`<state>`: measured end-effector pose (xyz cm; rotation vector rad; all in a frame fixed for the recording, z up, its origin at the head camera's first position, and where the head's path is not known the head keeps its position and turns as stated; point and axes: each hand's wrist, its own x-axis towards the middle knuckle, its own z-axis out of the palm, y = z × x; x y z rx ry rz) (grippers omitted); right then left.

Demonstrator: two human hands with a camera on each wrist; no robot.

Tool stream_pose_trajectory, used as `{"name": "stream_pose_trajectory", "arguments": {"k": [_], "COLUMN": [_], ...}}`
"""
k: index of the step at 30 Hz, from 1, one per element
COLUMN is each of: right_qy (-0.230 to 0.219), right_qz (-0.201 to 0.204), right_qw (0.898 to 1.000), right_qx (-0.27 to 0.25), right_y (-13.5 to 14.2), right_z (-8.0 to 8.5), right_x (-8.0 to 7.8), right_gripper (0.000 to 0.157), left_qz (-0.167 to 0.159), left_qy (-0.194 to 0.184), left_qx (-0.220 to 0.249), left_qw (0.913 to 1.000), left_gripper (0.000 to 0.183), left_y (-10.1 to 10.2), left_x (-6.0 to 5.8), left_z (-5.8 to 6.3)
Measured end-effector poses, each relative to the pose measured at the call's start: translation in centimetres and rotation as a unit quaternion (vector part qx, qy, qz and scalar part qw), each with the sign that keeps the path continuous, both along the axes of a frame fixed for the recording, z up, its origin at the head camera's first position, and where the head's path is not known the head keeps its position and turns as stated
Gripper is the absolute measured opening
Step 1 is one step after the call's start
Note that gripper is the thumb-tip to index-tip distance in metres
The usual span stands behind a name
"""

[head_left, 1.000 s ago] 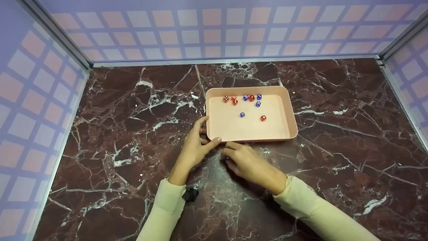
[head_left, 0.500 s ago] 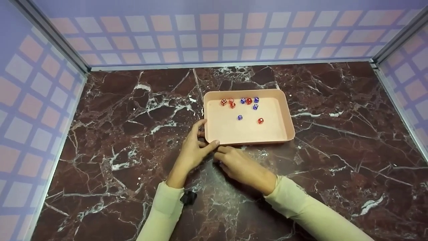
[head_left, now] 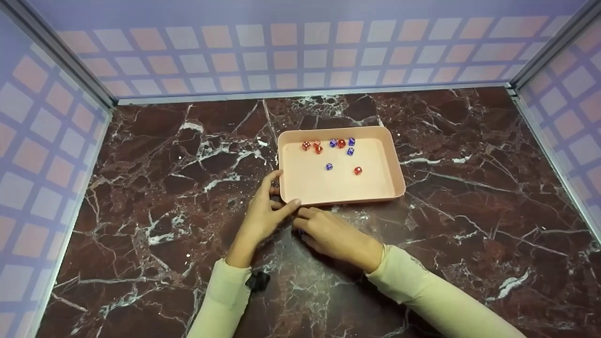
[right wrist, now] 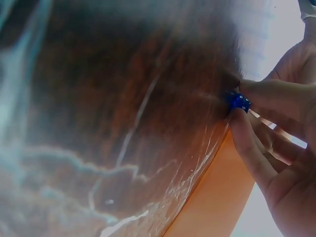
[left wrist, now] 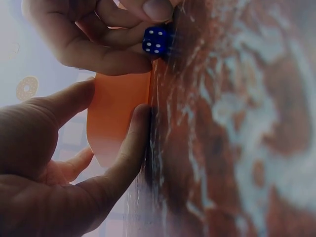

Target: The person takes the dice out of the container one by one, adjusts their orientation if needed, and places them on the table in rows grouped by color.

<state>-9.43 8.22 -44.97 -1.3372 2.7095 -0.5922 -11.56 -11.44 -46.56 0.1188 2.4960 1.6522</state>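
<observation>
A peach-coloured tray sits on the dark marbled table. My left hand grips its near left corner, thumb along the front side and fingers at the left side. Just in front of that corner, my right hand pinches a blue die with white pips, low at the tabletop. Thumb and finger close around this blue die in the right wrist view; from above, the hand mostly hides it. Inside the tray lie several red dice and several blue dice, mostly toward the far side.
Checked panels stand along the back and both sides of the marbled table. A small black device sits at the left wrist, beside the pale sleeve.
The right hand has shifted slightly left along the tray's front, closer to the left thumb. The head view has drifted a little. The tray's dice keep their places.
</observation>
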Motion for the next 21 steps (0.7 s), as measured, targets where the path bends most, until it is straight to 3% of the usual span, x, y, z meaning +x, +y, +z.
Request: {"name": "stream_pose_trajectory", "arguments": {"k": [9,21], "right_qy": [-0.017,-0.012], "right_qz": [0.013,0.022], "right_qw": [1.0,0.998], "right_qx": [0.011,-0.06], "right_y": [0.7,2.8], "right_z": [1.0,2.7], "right_x": [0.1,-1.3], "right_gripper": [0.018,0.025], "left_qz": [0.002,0.008], "left_qy": [-0.008,-0.002], "left_qx": [0.002,-0.005], "left_qw": [1.0,1.0], "left_gripper": [0.08,0.079], "left_y": [0.0,0.3], "left_x": [0.3,0.2], "left_z": [0.1,0.2]}}
